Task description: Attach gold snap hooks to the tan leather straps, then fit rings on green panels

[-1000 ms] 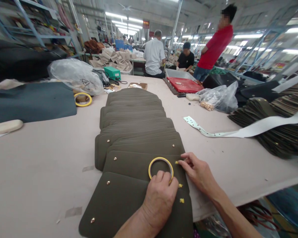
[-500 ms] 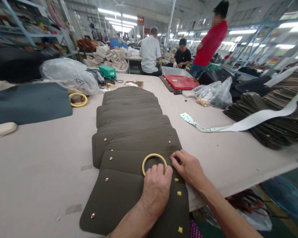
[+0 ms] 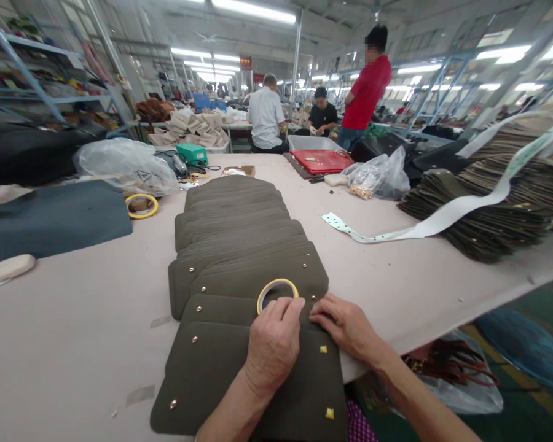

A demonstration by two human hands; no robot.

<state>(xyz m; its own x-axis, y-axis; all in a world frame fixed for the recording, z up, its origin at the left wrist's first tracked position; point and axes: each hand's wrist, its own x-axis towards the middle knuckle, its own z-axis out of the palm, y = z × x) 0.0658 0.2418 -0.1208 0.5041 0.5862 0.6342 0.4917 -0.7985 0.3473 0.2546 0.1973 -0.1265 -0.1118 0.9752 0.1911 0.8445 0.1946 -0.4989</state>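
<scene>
Dark olive, round-cornered panels (image 3: 221, 368) lie overlapped in a long row on the table, with small metal studs near their edges. My left hand (image 3: 276, 341) is closed around the near side of a yellow tape roll (image 3: 278, 283), held over the panels. Beside it, my right hand (image 3: 348, 325) has its fingertips pinched together at the panels' right edge, just below a stud (image 3: 313, 298). Whatever those fingertips hold is hidden. Yellow tape bits (image 3: 323, 349) cover two spots on the nearest panel's right side.
Another tape roll (image 3: 141, 206) and a dark sheet (image 3: 59, 218) lie left. A white strip (image 3: 424, 229) trails from a stack of dark pieces (image 3: 493, 215) at right. Farther back are a red tray (image 3: 325, 161) and a plastic bag (image 3: 380, 175). People are beyond the table.
The view has shifted. My left hand and the tape roll have moved slightly left, and my right fingertips are lower along the panel edge. A stud now shows above them.
</scene>
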